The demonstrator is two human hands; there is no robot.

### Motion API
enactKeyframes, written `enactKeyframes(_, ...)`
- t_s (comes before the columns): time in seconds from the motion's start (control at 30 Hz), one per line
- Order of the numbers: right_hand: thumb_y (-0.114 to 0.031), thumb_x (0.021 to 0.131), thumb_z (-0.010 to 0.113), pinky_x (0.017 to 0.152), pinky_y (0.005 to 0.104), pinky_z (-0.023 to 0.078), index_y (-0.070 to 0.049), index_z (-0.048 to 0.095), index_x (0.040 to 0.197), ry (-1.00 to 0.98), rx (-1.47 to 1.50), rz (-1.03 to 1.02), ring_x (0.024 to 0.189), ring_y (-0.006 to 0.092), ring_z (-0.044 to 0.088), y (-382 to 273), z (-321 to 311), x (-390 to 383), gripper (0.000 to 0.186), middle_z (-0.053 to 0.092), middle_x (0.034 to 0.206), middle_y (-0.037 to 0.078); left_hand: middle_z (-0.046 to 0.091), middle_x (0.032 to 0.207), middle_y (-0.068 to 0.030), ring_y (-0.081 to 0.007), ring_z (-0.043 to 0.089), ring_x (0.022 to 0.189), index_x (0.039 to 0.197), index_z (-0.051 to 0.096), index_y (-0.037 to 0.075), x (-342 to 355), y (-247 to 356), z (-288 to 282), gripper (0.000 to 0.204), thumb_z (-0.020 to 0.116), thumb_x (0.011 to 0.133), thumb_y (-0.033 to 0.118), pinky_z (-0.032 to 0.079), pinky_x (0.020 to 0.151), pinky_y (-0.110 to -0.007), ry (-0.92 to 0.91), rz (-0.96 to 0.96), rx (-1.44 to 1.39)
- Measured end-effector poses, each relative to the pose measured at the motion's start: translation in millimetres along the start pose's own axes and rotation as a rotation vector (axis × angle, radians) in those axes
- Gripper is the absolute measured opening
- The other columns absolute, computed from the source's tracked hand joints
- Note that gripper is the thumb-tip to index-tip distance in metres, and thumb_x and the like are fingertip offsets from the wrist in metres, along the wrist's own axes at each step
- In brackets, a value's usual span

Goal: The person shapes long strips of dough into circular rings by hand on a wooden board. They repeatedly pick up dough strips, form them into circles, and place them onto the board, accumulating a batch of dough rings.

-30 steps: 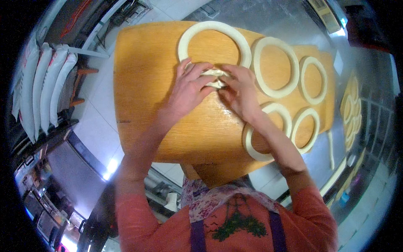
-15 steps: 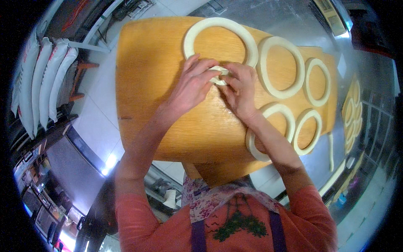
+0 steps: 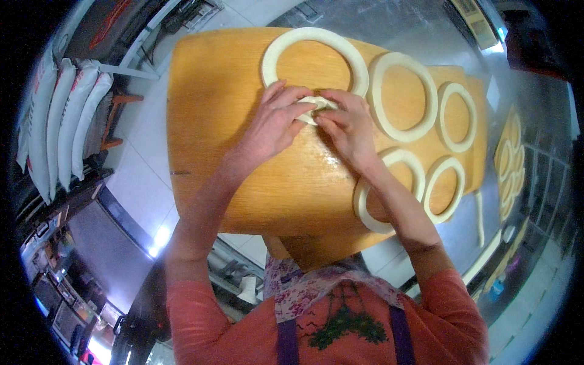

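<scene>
A large pale dough ring [image 3: 314, 35] lies at the far side of a wooden board [image 3: 213, 152]. Both my hands meet at its near edge. My left hand [image 3: 277, 121] is closed, its thumb and fingers pinching the dough from the left. From the right, my right hand [image 3: 348, 125] pinches the same stretch, thumb bent toward the other thumb. Between the fingertips the dough looks folded and uneven, and part of it is hidden under the fingers. Close by on the right lies another dough ring [image 3: 375, 97].
More dough rings [image 3: 456, 115] rest on the board's right side, one partly under my right forearm. A thin dough strip [image 3: 479, 219] lies on the metal surface beyond. At the far right another board [image 3: 511, 164] holds several rings. White sacks [image 3: 64, 121] stand at the left.
My fingers have shifted slightly on the dough; the right thumb has opened away a little from the pinched part. The view has drifted a few pixels, with the rings otherwise unchanged.
</scene>
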State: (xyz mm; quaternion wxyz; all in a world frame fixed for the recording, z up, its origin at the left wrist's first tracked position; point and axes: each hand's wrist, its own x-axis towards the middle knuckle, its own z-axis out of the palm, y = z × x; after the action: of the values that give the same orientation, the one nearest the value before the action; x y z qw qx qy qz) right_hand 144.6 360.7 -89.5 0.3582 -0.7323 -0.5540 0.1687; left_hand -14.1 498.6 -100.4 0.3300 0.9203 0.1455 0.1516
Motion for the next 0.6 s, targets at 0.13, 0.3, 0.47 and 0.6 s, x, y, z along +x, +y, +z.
enactKeyframes(0.13, -0.008, 0.075, 0.079, 0.105, 0.0421, 0.038, -0.002, 0.071, 0.104, 0.09, 0.568, 0.242, 0.121, 0.0292, 0.052, -18, 4, -4, 0.03, 0.058, 0.132, 0.01, 0.059, 0.126, -0.0094, -0.0343, 0.048, 0.125, 0.113, 0.069, 0.008, 0, -1, -2, 0.034, 0.072, 0.08, 0.006, 0.031, 0.113, -0.048, 0.021, 0.036, -0.034)
enactKeyframes(0.3, -0.006, 0.072, 0.081, 0.104, 0.0429, 0.039, -0.001, 0.07, 0.101, 0.012, 0.037, 0.024, 0.12, 0.0306, 0.053, 8, 8, -6, 0.031, 0.057, 0.133, 0.012, 0.06, 0.125, -0.0092, -0.034, 0.049, 0.124, 0.111, 0.07, 0.01, -1, -15, 14, 0.03, 0.072, 0.082, 0.011, 0.032, 0.112, -0.048, 0.009, -0.129, -0.383)
enactKeyframes(0.47, -0.007, 0.071, 0.08, 0.102, 0.0418, 0.04, -0.002, 0.072, 0.099, 0.026, -0.088, -0.107, 0.121, 0.0302, 0.052, 14, 7, -1, 0.03, 0.06, 0.128, 0.011, 0.061, 0.124, -0.0084, -0.0284, 0.052, 0.122, 0.111, 0.071, 0.012, 0, -2, 6, 0.027, 0.071, 0.084, 0.017, 0.03, 0.112, -0.046, 0.084, 0.001, -0.133)
enactKeyframes(0.6, -0.004, 0.073, 0.076, 0.104, 0.0433, 0.038, -0.005, 0.073, 0.099, 0.004, -0.025, -0.088, 0.122, 0.0313, 0.052, 10, 2, 2, 0.026, 0.061, 0.129, 0.011, 0.062, 0.122, -0.0089, -0.0246, 0.053, 0.123, 0.11, 0.073, 0.016, 6, 4, 2, 0.024, 0.069, 0.087, 0.021, 0.028, 0.112, -0.046, 0.042, 0.044, 0.002)
